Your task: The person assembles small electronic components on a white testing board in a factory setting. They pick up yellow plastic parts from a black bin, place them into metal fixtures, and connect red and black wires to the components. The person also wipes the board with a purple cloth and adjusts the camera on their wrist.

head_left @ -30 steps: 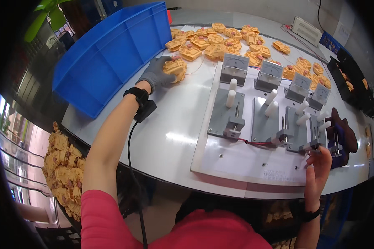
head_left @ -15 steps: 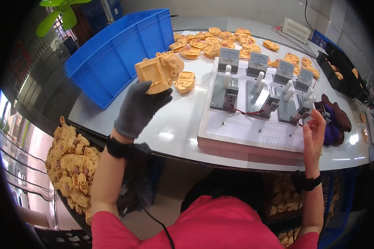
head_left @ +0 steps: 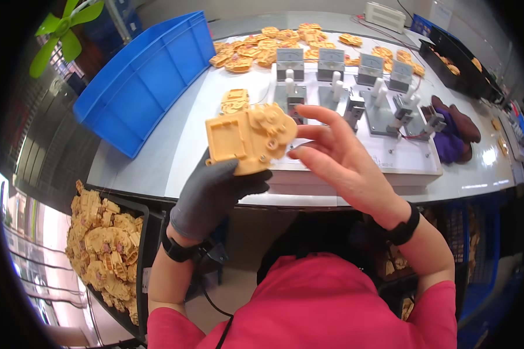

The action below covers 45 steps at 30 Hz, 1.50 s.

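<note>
Holding one yellow-orange plastic housing (head_left: 250,138) up above the table edge (head_left: 174,174), the gloved left hand (head_left: 212,195) grips it from below. The bare right hand (head_left: 337,157) is open, fingertips touching its right side. It has a square frame and round gear shapes. One similar piece (head_left: 234,100) lies alone; four clamps (head_left: 355,87) stand on the white board.
</note>
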Available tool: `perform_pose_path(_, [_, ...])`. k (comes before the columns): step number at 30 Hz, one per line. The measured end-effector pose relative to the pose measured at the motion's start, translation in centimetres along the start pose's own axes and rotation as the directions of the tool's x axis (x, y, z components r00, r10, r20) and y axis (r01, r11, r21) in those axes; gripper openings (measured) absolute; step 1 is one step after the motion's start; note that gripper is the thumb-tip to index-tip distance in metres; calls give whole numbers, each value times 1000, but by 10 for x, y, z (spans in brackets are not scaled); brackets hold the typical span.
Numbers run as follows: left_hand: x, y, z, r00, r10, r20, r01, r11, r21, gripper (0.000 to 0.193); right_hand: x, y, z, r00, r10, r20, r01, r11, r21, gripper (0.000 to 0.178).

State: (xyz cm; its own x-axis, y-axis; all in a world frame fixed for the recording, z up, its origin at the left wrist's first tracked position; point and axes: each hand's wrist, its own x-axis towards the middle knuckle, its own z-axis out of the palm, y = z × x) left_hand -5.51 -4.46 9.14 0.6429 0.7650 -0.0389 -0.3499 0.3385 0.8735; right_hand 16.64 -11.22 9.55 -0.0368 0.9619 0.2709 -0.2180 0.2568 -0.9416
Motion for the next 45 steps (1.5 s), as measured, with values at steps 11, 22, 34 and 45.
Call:
perform_pose_path(11, [-5, -14, 19, 997, 4, -71, 14, 968, 251, 59, -6, 0, -21, 993, 116, -29, -116, 993, 9, 42])
perform_pose_path(22, [-7, -8, 26, 996, 39, -82, -11, 947, 320, 64, -3, 6, -20, 991, -57, -120, 39, 988, -147, 37])
perform_pose_path(34, [5, -3, -7, 999, -17, -49, 5, 973, -229, 64, 14, 12, -15, 917, -398, 34, 302, 635, -710, 24])
perform_pose_path(45, [29, 7, -43, 992, -30, -124, -30, 890, -456, 46, 40, 67, -31, 927, -296, -229, 145, 849, -508, 33])
